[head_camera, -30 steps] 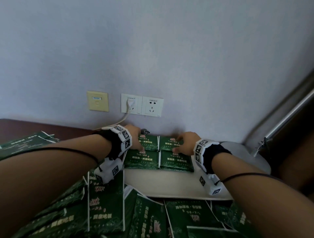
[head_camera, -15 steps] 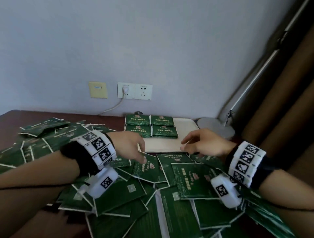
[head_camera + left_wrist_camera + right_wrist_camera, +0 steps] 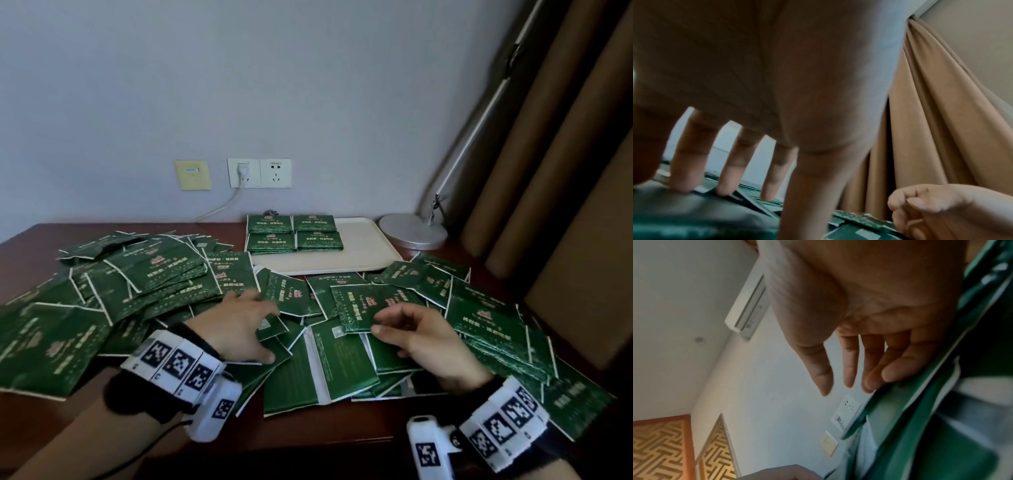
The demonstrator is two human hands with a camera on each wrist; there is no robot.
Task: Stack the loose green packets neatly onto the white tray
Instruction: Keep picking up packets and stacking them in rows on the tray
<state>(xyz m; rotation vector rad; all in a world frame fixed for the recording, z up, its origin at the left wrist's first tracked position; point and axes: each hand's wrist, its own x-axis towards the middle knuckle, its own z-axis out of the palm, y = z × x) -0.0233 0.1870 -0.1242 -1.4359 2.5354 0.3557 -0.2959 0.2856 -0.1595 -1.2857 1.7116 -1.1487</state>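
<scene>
The packets (image 3: 164, 274) are dark green with white edges, pale print and a small red-and-gold emblem; some lie back up, showing plain green with a white strip. The four stacks (image 3: 294, 233) have the same green faces. The tray (image 3: 359, 253) is off-white. The table (image 3: 291, 431) is dark reddish-brown. The wall (image 3: 274, 85) is pale grey-white, with two white sockets (image 3: 259, 172) and a yellowish plate (image 3: 192, 175). The lamp base (image 3: 412, 229) is silver-grey. The curtain (image 3: 565, 171) is tan-brown. The wristbands (image 3: 174, 359) are white with black square-patterned markers. In the right wrist view a panel (image 3: 659, 449) shows a gold maze pattern framed in orange-brown.
</scene>
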